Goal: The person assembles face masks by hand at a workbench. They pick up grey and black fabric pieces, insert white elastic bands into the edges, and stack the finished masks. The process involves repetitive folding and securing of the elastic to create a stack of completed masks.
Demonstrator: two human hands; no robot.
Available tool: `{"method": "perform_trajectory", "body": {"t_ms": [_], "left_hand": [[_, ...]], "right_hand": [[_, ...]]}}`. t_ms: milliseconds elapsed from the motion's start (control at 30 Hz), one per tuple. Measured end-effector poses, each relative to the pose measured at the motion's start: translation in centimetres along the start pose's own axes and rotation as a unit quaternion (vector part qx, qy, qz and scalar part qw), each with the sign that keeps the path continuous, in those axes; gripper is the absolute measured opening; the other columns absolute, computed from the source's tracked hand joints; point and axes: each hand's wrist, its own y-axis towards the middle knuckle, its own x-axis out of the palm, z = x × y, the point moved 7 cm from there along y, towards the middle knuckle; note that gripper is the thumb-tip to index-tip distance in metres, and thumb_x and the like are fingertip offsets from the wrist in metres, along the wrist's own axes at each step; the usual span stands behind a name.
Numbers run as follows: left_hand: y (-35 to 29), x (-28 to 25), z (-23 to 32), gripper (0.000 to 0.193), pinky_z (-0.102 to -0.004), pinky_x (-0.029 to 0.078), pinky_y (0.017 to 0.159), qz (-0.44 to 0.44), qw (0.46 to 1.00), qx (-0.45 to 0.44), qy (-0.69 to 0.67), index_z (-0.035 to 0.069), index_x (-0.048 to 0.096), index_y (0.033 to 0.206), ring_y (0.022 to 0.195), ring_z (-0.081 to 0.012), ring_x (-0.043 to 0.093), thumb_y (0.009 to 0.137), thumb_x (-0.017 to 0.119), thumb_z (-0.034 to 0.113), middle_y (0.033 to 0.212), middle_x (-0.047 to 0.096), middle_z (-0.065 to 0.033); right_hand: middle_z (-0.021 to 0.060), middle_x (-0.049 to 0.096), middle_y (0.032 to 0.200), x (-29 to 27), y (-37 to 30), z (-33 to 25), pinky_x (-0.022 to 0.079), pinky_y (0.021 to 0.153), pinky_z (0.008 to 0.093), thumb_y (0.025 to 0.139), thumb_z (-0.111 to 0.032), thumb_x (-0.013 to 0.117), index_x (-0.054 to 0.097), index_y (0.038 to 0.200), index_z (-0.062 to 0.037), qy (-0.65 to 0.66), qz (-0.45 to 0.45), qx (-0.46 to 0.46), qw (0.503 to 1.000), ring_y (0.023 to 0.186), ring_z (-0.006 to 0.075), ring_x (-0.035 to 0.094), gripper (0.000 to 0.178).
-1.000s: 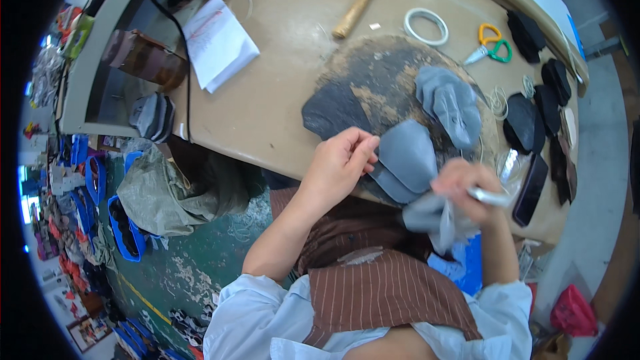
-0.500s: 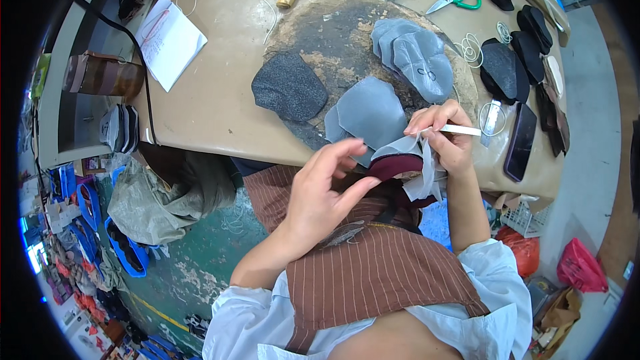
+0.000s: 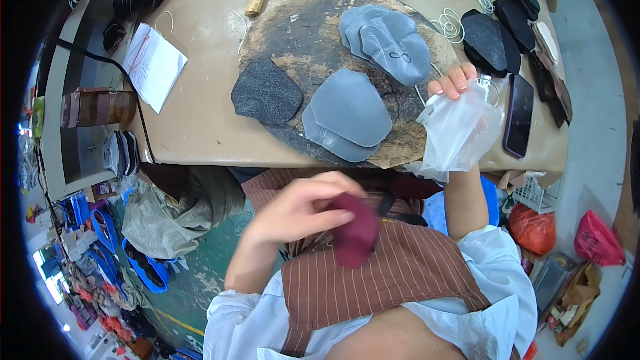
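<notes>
Holding maroon piece and film apart!
Left hand pinches the piece, now freed; right hand pinches the film.

1. Maroon piece: one plain, deep wine-red colour, with a smooth-looking face and a rounded outline longer than it is wide; slightly blurred, pinched at its upper left in the left hand, thumb across its edge, its rounded end toward the person's body
2. Translucent sheet: whitish, thin, creased, with uneven edges; gripped at its top by the curled fingers of the right hand, it spreads loosely below them, partly covering the hand and wrist, well apart from the maroon piece
</notes>
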Motion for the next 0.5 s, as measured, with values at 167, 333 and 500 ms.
{"method": "perform_trajectory", "body": {"t_ms": [167,333,500], "left_hand": [[3.6,6.8,-8.8,0.024,-0.0335,0.05,0.081,-0.162,0.968,-0.17,0.087,-0.002,0.067,0.102,0.092,-0.0272,0.067,0.086,0.071,0.015,0.1,0.068,-0.0125],[4.0,6.4,-3.6,0.018,-0.035,0.053,0.078,-0.056,0.975,0.017,0.214,-0.001,0.068,0.1,0.088,-0.0317,0.066,0.085,0.07,0.008,0.1,0.067,-0.0144],[0.1,-0.9,2.8,0.017,-0.0312,0.052,0.083,0.13,0.991,0.001,0.013,-0.002,0.069,0.104,0.095,-0.0193,0.065,0.088,0.067,0.003,0.106,0.066,-0.01]], "right_hand": [[0.0048,0.059,0.097,-0.5,-0.2,-0.1,0.041,0.09,0.037,0.09,-0.024,0.067,0.051,0.107,-0.0135,0.017,0.004,-0.008,1.0,0.088,0.0178,0.059,0.026],[0.008,0.057,0.095,2.3,0.1,-0.9,0.043,0.079,0.0327,0.092,-0.031,0.066,0.048,0.097,-0.0101,0.074,0.06,0.023,0.995,0.079,0.0146,0.059,0.027],[0.0187,0.059,0.112,5.9,-1.7,-4.1,0.047,0.068,0.0271,0.087,-0.037,0.072,0.046,0.078,-0.0103,-0.116,0.013,0.168,0.979,0.071,0.0118,0.061,0.039]]}}
